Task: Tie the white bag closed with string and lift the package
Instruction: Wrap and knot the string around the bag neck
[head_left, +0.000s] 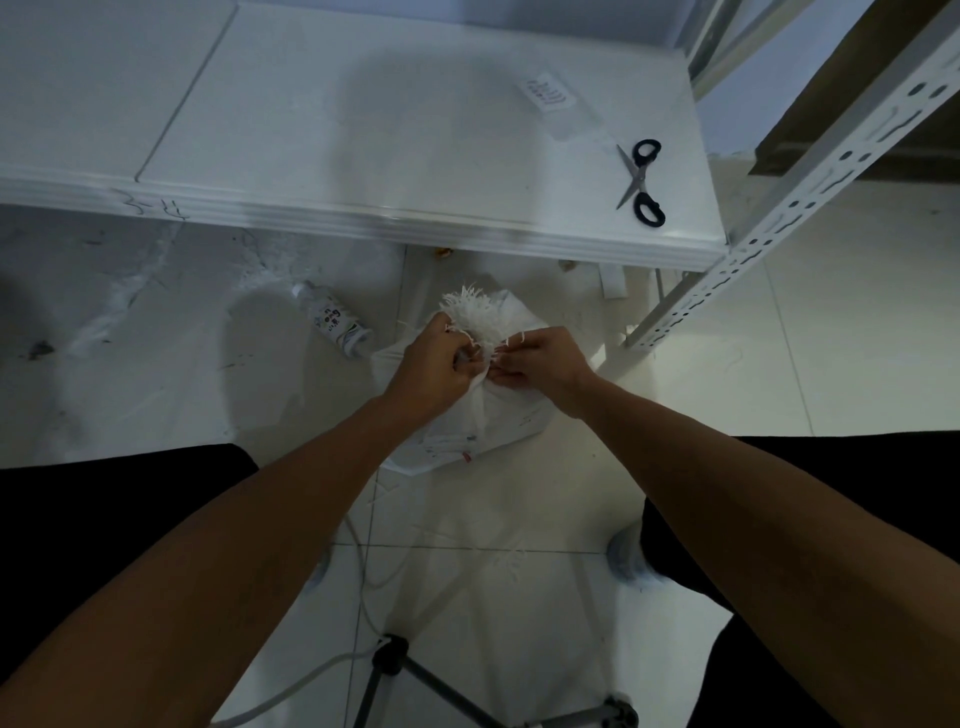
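The bag (483, 410) sits on the floor below the counter's (363, 156) near edge, its frayed neck upright between both hands, left hand (431, 364) and right hand (545, 364) each pinched closed on it.

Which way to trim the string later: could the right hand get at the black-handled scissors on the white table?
Probably yes: the black-handled scissors lie uncovered near the white table edge, nothing around them. But the right hand is busy at the white bag neck.
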